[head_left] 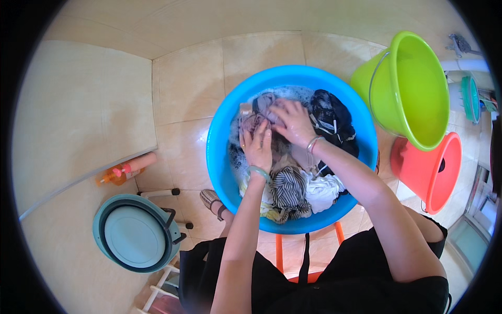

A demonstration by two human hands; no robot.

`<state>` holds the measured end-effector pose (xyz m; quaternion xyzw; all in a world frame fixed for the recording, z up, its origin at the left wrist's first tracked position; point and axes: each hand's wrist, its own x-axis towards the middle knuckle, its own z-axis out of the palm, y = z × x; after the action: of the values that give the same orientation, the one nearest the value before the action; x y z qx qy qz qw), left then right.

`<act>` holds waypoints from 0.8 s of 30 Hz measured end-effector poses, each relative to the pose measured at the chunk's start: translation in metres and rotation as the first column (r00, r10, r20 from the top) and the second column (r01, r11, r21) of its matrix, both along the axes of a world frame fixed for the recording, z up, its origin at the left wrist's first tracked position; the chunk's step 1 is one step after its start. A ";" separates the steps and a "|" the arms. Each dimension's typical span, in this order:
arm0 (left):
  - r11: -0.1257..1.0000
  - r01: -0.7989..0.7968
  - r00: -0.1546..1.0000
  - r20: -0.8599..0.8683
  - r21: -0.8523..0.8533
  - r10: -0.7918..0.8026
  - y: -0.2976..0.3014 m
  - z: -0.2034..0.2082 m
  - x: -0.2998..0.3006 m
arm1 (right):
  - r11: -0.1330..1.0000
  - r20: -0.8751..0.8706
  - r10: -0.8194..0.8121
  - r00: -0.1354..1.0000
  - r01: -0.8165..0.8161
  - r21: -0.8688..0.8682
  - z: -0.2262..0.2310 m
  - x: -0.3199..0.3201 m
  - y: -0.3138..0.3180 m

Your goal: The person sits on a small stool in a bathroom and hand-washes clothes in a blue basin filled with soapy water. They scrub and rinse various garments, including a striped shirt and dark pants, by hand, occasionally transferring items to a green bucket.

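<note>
A round blue basin point(219, 157) sits in front of me, full of soapy water and wet clothes. My left hand point(257, 144) and my right hand point(293, 123) are both pressed together on a pinkish-grey garment point(261, 104) at the basin's far side, fingers curled into the cloth. A dark patterned garment point(332, 118) lies to the right in the basin. A striped piece point(287, 191) and a white piece point(324, 191) lie at the near side. I wear a green bangle on the left wrist and a silver one on the right.
A lime-green bucket point(413, 89) and an orange-red bucket point(436, 170) stand at the right. At the left, an orange bottle point(125, 170) lies on the tiled floor and a teal collapsible tub point(136, 233) leans by a white rack. The basin rests on an orange stool point(308, 256).
</note>
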<state>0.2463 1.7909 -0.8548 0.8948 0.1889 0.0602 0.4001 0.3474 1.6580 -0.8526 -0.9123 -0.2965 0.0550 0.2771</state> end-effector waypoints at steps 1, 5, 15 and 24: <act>0.991 0.004 1.000 -0.028 0.130 0.000 -0.005 -0.021 0.001 | 0.993 -0.002 0.048 0.999 -0.048 -0.107 -0.009 -0.004 0.002; 0.933 0.281 0.892 -0.420 0.225 -0.168 -0.008 -0.050 -0.001 | 0.900 0.032 0.095 0.995 -0.072 -0.430 -0.053 -0.007 0.005; 0.882 0.466 0.739 -0.578 0.070 -0.345 0.008 -0.078 0.023 | 0.952 -0.461 -0.215 0.861 0.080 -0.295 -0.072 0.014 0.014; -0.112 -0.212 0.916 -0.237 -0.971 0.323 -0.027 0.034 -0.018 | 0.749 -0.425 0.042 0.904 0.253 0.613 0.102 -0.038 -0.008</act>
<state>0.2287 1.7634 -0.8211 0.2678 0.3333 0.0197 0.9038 0.3094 1.6504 -0.7503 -0.7398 -0.1780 0.1228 0.6371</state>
